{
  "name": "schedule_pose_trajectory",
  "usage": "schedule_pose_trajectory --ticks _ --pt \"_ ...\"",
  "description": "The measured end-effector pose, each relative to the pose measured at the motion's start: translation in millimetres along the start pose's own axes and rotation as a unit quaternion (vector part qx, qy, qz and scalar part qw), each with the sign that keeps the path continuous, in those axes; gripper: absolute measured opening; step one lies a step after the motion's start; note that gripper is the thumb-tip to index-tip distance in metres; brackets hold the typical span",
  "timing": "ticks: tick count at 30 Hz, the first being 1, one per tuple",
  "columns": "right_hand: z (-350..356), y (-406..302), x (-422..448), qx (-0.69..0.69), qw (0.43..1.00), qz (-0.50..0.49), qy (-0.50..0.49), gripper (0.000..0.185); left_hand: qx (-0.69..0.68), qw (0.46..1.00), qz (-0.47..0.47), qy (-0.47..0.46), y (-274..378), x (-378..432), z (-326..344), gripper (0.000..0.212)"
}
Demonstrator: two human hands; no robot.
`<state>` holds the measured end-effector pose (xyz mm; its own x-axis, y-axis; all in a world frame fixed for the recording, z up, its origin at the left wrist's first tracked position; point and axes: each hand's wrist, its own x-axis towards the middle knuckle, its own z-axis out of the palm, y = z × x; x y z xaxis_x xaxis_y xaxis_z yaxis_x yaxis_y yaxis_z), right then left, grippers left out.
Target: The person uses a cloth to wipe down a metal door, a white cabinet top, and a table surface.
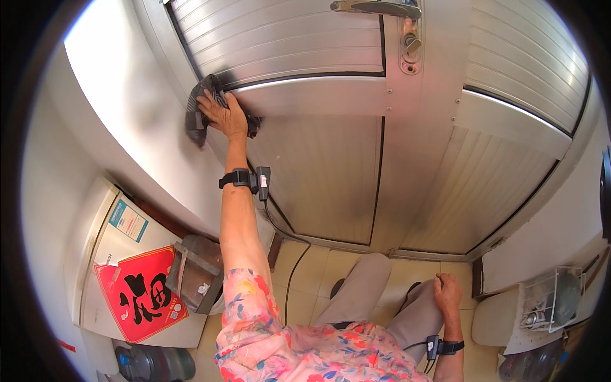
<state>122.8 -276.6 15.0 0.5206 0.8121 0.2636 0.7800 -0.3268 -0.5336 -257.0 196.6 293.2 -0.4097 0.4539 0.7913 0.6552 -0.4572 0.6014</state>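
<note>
My left hand [223, 116] presses a dark patterned cloth [196, 119] against the left side of a silver metal door [305, 95], where the frame meets the white wall. The fingers are spread over the cloth, which hangs out on both sides of the hand. Down at the lower right, my right hand [447, 289] rests on my knee, its fingers loosely curled and partly hidden from view. No object can be made out in it. A chrome door handle [377, 7] with a key cylinder below it is at the top of the view.
At the lower left stand a white refrigerator [102, 291] with a red paper sign, a dustpan-like container [200, 281] and a large water bottle [157, 364]. A white wire basket [553, 301] and another large bottle [532, 365] are at the lower right. A cable trails from my left wrist.
</note>
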Motion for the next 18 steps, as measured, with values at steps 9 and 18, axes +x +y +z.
schedule_pose_trajectory --ticks 9,18 --pt "12.4 -19.7 18.2 -0.054 0.998 -0.024 -0.038 0.021 -0.019 0.960 0.278 -0.035 90.2 -96.4 25.1 0.073" --pt "32.9 -37.3 18.8 -0.068 0.995 -0.067 -0.029 0.019 -0.087 0.881 0.401 -0.234 154.5 -216.1 59.0 0.090"
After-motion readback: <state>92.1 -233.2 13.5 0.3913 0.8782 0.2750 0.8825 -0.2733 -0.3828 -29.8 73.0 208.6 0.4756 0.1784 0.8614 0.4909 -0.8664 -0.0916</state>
